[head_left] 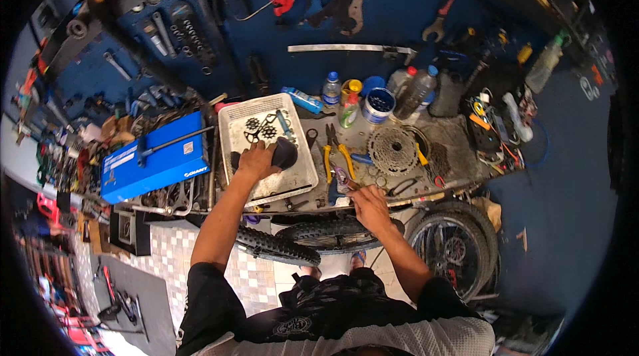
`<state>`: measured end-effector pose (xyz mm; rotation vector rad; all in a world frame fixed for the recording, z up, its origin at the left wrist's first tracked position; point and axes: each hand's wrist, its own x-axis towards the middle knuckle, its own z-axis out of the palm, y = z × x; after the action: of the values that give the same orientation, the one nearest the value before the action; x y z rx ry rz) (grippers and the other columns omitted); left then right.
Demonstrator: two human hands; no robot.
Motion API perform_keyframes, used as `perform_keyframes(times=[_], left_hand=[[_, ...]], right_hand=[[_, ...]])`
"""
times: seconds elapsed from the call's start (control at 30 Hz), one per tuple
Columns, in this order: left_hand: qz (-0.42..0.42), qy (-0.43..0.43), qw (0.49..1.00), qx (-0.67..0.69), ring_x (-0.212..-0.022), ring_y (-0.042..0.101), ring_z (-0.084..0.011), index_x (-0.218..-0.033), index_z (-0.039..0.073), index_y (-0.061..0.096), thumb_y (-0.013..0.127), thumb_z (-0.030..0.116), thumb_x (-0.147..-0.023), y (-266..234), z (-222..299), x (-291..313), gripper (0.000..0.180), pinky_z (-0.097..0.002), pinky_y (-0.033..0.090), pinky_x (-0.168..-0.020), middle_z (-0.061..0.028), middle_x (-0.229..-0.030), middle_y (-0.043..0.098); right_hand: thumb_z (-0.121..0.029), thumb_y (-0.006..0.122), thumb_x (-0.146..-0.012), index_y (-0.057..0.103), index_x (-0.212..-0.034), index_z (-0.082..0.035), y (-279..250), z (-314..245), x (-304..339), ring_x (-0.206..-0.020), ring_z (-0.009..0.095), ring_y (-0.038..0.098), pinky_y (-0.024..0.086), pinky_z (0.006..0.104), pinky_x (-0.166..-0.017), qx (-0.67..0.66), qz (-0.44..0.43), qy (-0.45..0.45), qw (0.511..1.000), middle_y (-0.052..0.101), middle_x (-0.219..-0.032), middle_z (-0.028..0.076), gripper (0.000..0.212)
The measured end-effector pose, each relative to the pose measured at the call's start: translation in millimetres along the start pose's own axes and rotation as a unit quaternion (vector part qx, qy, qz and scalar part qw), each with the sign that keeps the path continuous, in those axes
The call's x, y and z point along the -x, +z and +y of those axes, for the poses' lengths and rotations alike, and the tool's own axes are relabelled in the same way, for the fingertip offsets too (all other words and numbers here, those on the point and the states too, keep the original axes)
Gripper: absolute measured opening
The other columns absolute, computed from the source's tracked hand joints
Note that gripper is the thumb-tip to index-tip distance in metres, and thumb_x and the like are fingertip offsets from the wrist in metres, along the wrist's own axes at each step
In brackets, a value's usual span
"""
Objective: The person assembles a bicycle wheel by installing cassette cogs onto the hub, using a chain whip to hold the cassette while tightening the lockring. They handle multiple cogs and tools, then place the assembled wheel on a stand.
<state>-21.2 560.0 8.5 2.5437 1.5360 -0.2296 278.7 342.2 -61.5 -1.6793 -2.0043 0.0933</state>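
My left hand (257, 160) reaches into a white perforated plastic tray (303, 176). Its fingers are closed over a dark, rounded, cloth-like piece (285, 153) that shows on the hand's right side. Farther back in the tray lie a black derailleur cage with toothed pulley wheels (268, 131) and a blue-and-black slim part (285, 124). At the bench's front edge is my right hand (371, 207), fingers closed together; a small purple-and-brown item (344, 179) shows at the fingertips, its kind unclear. Yellow-handled pliers (336, 149) lie just beyond it, and a bicycle cassette (393, 149) lies to the right.
A blue box (158, 159) with a T-handled tool on it sits left of the tray. Bottles (331, 89) and an open blue-and-white tub (379, 104) stand behind. Bicycle tires (276, 247) and wheels (452, 249) are below the bench edge. Tools hang on the blue wall.
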Motion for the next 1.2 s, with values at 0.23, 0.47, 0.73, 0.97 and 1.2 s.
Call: perform_keyframes(times=[0.23, 0.47, 0.73, 0.97, 1.2], left_hand=[[0.098, 0.055, 0.992, 0.050, -0.102, 0.071, -0.0369, -0.106, 0.010, 0.076, 0.067, 0.009, -0.082, 5, -21, 11, 0.026, -0.0500, 0.057, -0.088, -0.0177, -0.105, 0.071], [0.193, 0.039, 0.979, 0.043, -0.093, 0.068, -0.0385, -0.090, 0.003, 0.071, 0.079, 0.013, -0.080, -35, -21, 53, 0.016, -0.0496, 0.055, -0.079, -0.0179, -0.092, 0.071], [0.286, -0.028, 0.956, 0.061, -0.091, 0.063, -0.0428, -0.087, -0.001, 0.061, 0.077, 0.012, -0.083, -20, -21, 72, 0.021, -0.0516, 0.050, -0.084, -0.0199, -0.088, 0.067], [0.284, -0.273, 0.916, 0.077, -0.111, 0.062, -0.0503, -0.135, -0.003, 0.045, 0.078, 0.027, -0.086, 34, -52, 101, 0.066, -0.0566, 0.053, -0.090, -0.0302, -0.121, 0.063], [0.223, -0.248, 0.909, 0.248, -0.108, 0.064, -0.0516, -0.119, 0.001, 0.064, 0.067, 0.022, -0.094, 67, -76, 88, 0.033, -0.0554, 0.053, -0.090, -0.0318, -0.116, 0.068]], right_hand=[[-0.006, 0.072, -0.076, 0.073, -0.108, -0.015, 14, -8, 9, -0.112, 0.029, 0.056, 0.045, 0.0449, -0.092, 0.048, -0.035, 0.067, 0.996, 0.064, -0.111, 0.005, 0.034], [-0.008, 0.072, -0.078, 0.073, -0.097, -0.010, 13, 1, 16, -0.111, 0.029, 0.054, 0.045, 0.0446, -0.093, -0.006, 0.032, 0.071, 0.997, 0.062, -0.108, 0.007, 0.020], [-0.019, 0.077, -0.082, 0.072, -0.096, -0.011, -1, 16, 13, -0.110, 0.031, 0.053, 0.044, 0.0462, -0.090, -0.023, 0.019, 0.067, 0.997, 0.058, -0.106, 0.009, 0.017], [-0.019, 0.082, -0.081, 0.071, -0.107, -0.008, -15, 11, 27, -0.108, 0.037, 0.056, 0.046, 0.0469, -0.092, -0.022, 0.079, 0.092, 0.992, 0.061, -0.108, 0.013, 0.030], [-0.017, 0.079, -0.085, 0.069, -0.113, -0.009, -21, 1, 26, -0.109, 0.036, 0.055, 0.044, 0.0466, -0.094, -0.046, 0.053, 0.092, 0.993, 0.060, -0.109, 0.012, 0.030]])
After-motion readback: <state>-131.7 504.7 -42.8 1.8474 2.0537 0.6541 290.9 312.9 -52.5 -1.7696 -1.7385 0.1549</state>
